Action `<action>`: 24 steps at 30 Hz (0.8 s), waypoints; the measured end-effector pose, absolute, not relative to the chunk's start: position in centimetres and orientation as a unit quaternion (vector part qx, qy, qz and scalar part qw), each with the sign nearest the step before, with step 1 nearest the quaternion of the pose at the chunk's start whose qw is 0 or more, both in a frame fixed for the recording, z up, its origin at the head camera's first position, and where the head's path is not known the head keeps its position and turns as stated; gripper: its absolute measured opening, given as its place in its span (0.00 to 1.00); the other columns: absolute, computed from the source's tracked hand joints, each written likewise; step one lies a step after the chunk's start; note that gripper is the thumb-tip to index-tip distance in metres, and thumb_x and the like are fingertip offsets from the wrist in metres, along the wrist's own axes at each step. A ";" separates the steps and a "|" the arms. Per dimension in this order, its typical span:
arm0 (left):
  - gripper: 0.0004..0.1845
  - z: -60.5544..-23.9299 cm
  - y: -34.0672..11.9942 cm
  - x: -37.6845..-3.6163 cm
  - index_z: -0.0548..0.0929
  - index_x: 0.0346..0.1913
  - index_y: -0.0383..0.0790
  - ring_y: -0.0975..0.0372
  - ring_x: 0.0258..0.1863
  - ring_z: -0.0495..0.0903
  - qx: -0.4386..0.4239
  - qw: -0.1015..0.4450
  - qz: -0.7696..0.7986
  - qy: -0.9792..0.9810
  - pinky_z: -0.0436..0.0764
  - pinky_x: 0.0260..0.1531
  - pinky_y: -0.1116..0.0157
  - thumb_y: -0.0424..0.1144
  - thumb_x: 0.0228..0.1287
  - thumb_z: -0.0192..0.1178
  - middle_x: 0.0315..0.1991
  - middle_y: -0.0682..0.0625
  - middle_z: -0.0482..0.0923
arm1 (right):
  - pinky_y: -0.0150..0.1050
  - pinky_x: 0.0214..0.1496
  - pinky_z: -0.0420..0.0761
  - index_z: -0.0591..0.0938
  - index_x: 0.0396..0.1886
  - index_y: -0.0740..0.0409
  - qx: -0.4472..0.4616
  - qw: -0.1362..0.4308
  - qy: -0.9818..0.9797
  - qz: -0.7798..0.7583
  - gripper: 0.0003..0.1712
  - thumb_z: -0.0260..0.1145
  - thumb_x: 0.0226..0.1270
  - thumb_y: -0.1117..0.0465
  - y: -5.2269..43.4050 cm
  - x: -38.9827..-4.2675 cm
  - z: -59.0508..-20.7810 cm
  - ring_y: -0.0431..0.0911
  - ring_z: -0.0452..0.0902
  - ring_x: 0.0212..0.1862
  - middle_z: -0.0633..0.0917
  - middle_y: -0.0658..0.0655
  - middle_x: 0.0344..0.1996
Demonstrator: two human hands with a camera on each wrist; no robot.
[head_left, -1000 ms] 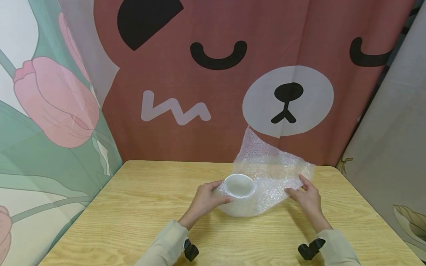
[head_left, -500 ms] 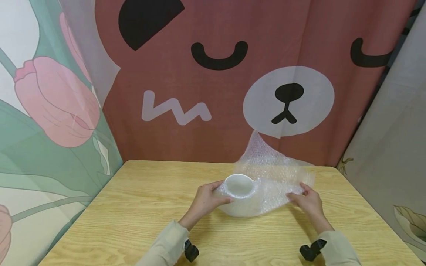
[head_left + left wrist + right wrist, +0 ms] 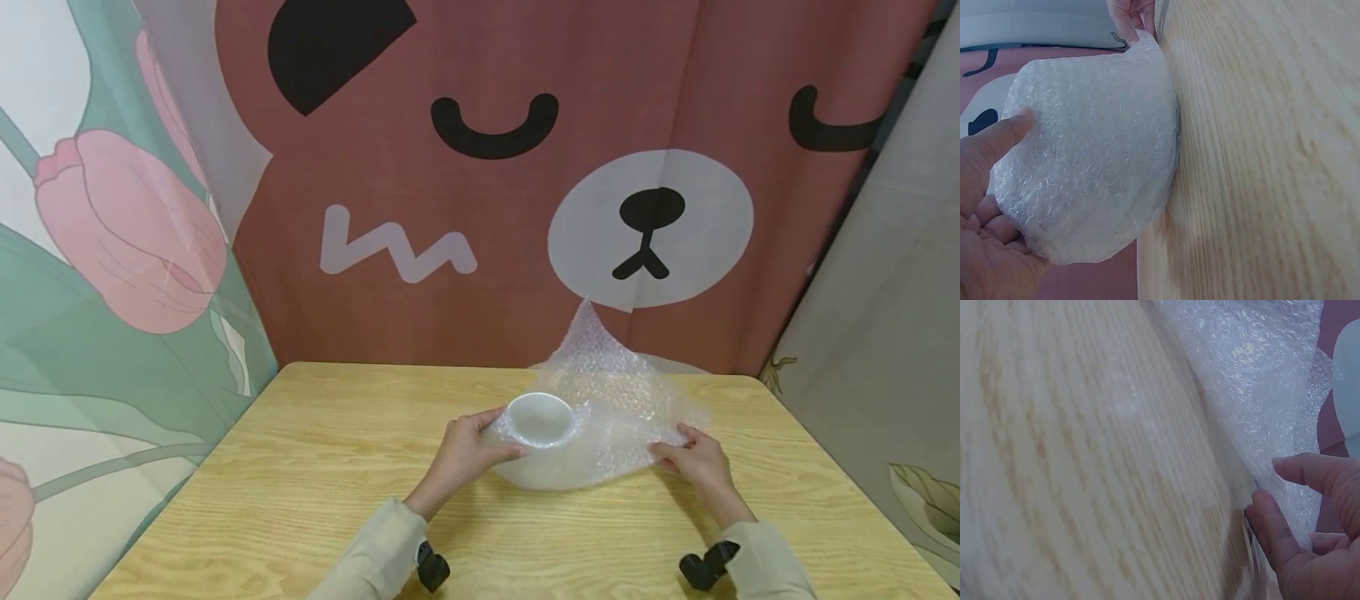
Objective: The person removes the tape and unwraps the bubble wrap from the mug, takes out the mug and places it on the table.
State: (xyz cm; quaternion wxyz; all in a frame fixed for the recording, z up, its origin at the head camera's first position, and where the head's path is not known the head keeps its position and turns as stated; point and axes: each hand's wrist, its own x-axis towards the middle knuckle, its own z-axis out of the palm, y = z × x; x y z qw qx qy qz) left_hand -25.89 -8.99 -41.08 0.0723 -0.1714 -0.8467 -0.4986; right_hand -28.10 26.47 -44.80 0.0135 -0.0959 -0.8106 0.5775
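Bubble wrap (image 3: 615, 417) lies on the table (image 3: 315, 483) right of centre, with a small white bowl (image 3: 537, 418) sitting on its left part. Compared with a second ago, the wrap's far corner stands narrower and more upright, and the right edge has dropped lower toward the tabletop, so the sheet seems to be gathering in around the bowl. The left hand (image 3: 463, 454) cups the bowl through the wrap, fingers curled round its near-left side; the left wrist view shows the thumb (image 3: 1004, 134) pressed against the wrapped wall. The right hand (image 3: 693, 462) has slid slightly nearer and lower, thumb and forefinger (image 3: 1316, 472) pinching the wrap's right edge. Behind the table hangs a bear curtain (image 3: 525, 167), with a tulip curtain (image 3: 112, 233) to the left.
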 end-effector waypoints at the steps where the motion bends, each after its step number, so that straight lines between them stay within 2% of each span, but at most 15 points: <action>1: 0.37 -41.1 -9.0 -25.9 0.79 0.61 0.39 0.57 0.49 0.80 -0.172 0.073 -0.498 -0.847 0.80 0.46 0.57 0.52 0.48 0.76 0.51 0.47 0.82 | 0.31 0.35 0.82 0.48 0.72 0.77 -0.097 0.014 -0.809 0.580 0.51 0.70 0.61 0.63 26.5 -28.1 -44.9 0.37 0.81 0.29 0.70 0.61 0.33; 13: 0.36 -40.9 -8.9 -25.9 0.80 0.60 0.38 0.57 0.49 0.80 -0.173 0.075 -0.488 -0.853 0.79 0.47 0.57 0.51 0.47 0.76 0.51 0.47 0.82 | 0.30 0.35 0.81 0.50 0.71 0.79 -0.103 0.005 -0.817 0.568 0.50 0.70 0.60 0.62 26.6 -28.1 -44.9 0.37 0.81 0.30 0.75 0.60 0.34; 24: 0.36 -40.5 -9.1 -26.3 0.80 0.58 0.35 0.56 0.49 0.80 -0.184 0.080 -0.461 -0.864 0.79 0.48 0.56 0.50 0.46 0.77 0.50 0.45 0.82 | 0.37 0.38 0.79 0.59 0.70 0.74 -0.089 0.024 -0.871 0.482 0.50 0.70 0.62 0.47 26.9 -27.2 -44.1 0.48 0.78 0.38 0.75 0.64 0.42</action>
